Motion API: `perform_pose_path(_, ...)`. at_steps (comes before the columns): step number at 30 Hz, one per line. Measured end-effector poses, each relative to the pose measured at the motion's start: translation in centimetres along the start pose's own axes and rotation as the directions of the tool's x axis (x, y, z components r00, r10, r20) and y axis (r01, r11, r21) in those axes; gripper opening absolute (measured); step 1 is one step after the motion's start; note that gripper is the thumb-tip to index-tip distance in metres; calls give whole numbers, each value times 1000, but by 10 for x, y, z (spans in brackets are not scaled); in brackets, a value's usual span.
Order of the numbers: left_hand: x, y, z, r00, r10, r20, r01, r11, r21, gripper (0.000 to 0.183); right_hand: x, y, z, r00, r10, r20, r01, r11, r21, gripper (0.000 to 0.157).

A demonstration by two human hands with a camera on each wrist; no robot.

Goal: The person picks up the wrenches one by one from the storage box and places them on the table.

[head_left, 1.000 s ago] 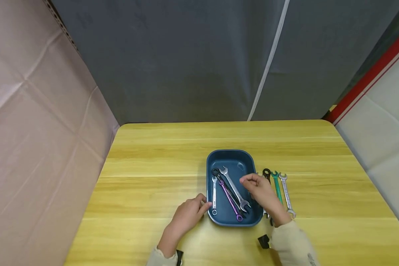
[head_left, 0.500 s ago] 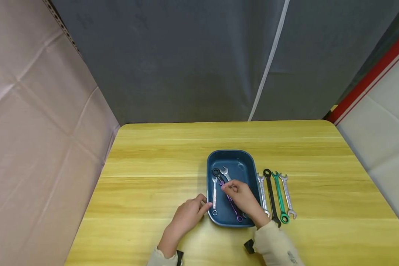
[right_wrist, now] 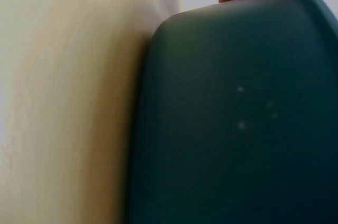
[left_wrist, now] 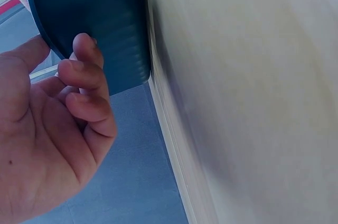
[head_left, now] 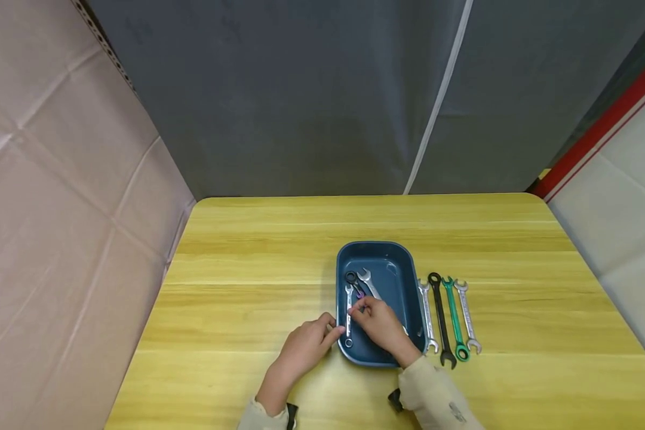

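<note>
A dark blue rectangular tray [head_left: 378, 246] holds several wrenches. My left hand [head_left: 309, 343] grips the tray's left rim; in the left wrist view the thumb lies at the rim and the curled fingers are against the outer wall. Inside the tray, my right hand [head_left: 381, 325] has its thumb and fingertips together beside a small silver wrench [head_left: 349, 322]. Under that hand lies most of a purple wrench [head_left: 361, 294], near a black ring-ended wrench [head_left: 352, 278] and a larger silver wrench [head_left: 369, 282]. Whether the fingertips hold anything is hidden.
Right of the tray, a row of wrenches lies on the wooden table [head_left: 236, 269]: silver [head_left: 427, 316], black [head_left: 441, 316], green [head_left: 454, 316] and another silver wrench [head_left: 467, 316]. A grey curtain [head_left: 301, 101] hangs behind the table.
My right hand has moved left and down into the tray, from the large silver wrench's right side across to the small silver one. The left hand stays at the rim.
</note>
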State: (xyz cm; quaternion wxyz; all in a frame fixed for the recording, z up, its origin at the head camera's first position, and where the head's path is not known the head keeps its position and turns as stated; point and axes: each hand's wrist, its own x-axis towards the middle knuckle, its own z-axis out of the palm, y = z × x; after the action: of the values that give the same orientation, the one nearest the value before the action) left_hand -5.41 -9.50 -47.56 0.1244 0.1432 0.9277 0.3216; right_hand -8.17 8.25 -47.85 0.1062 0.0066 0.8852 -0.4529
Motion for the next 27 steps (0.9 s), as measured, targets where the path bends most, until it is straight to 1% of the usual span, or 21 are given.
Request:
perform_pose_path(4,0,-1,0,1000,12,-6,-12,1000,3,25,0,1,3,1000,-6,-3,6,997,-71,11)
perform_pose_path(7,0,-1,0,1000,12,-5,-12,1000,-3,26,0,1,5,1000,-3,-12,1,987,-160,13)
perform_pose_path(11,1,0,0,1000,17,-8,-17,1000,-6,28,0,2,7,999,-14,-29,4,949,-314,13)
perform_pose_path(13,1,0,0,1000,19,-10,-19,1000,-6,29,-1,3,9,999,-24,-31,11,928,-372,14)
perform_pose_path(16,0,-1,0,1000,14,-6,-14,1000,0,31,-2,3,11,999,-30,-24,18,912,-410,20)
perform_pose_path(21,-1,0,-1,1000,-1,3,1,1000,3,32,-2,3,13,1000,-15,-13,8,901,-434,27)
perform_pose_path(27,-2,2,-1,1000,-9,3,9,1000,0,31,-1,1,14,1000,-10,9,13,874,-485,26)
